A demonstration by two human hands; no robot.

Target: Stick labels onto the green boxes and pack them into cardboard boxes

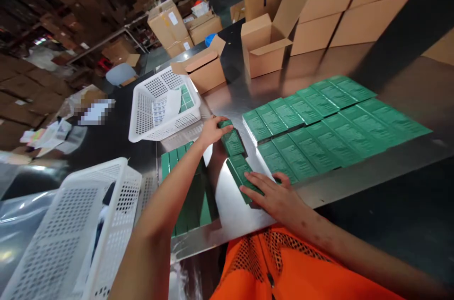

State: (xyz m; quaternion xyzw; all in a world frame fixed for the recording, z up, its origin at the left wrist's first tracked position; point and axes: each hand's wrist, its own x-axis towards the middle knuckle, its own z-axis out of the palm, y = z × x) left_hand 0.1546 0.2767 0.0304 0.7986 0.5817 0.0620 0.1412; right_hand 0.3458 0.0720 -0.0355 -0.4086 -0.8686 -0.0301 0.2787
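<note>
Head view: a steel bench (pixel 354 182) is seen from above, with both bare forearms reaching onto it over an orange mesh vest (pixel 283 267); the left hand (pixel 212 131) is closed around the far end of a green box (pixel 232 141), fingers (pixel 220 121) curled over its top edge, so the box is gripped near the middle of the bench; the right hand (pixel 275 195) is laid flat, fingers spread and open, pressed on a second green box (pixel 243 172) just near of the first; nothing is clasped by it; the two boxes lie end to end, touching or almost touching, which cannot be told. To the right, two rows of green boxes (pixel 333 125) are set side by side, running away to the far right. To the left of the hands, a low stack of green boxes (pixel 191 196) is partly hidden by the left forearm. A white basket (pixel 142 115) stands at the far left of the bench, with label sheets (pixel 165 106) and a few green boxes inside; a second white basket (pixel 71 234) stands at the near left. Open cartons (pixel 266 45) are seen at the far edge, and stacked cartons (pixel 354 2) behind them.
</note>
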